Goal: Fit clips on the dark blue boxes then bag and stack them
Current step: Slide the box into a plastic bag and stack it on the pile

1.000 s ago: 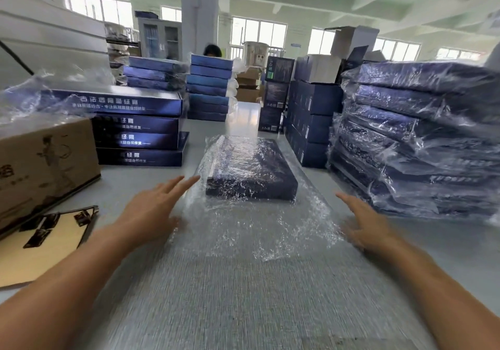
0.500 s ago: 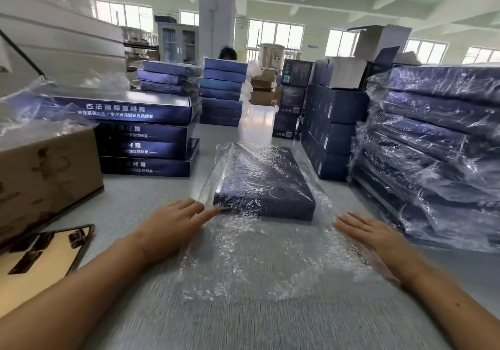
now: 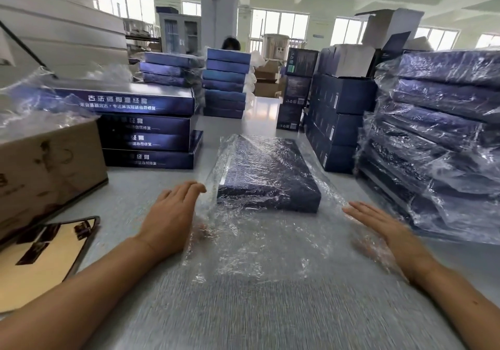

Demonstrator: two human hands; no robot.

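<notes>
A dark blue box lies flat on the grey table inside a clear plastic bag, whose loose open end spreads toward me. My left hand lies flat on the bag's left edge, fingers straight, just left of the box's near corner. My right hand lies flat on the bag's right edge, fingers straight, a little right of the box. Neither hand grips anything. A stack of bagged dark blue boxes stands at the right. A stack of unbagged dark blue boxes stands at the left.
A brown carton holding clear plastic sits at the far left, with a tan sheet of dark clips in front of it. More dark blue cartons and box stacks stand behind. A person is partly visible beyond them.
Both hands moved forward and settled flat on the bag's side edges beside the box. The view shifted closer to the box.
</notes>
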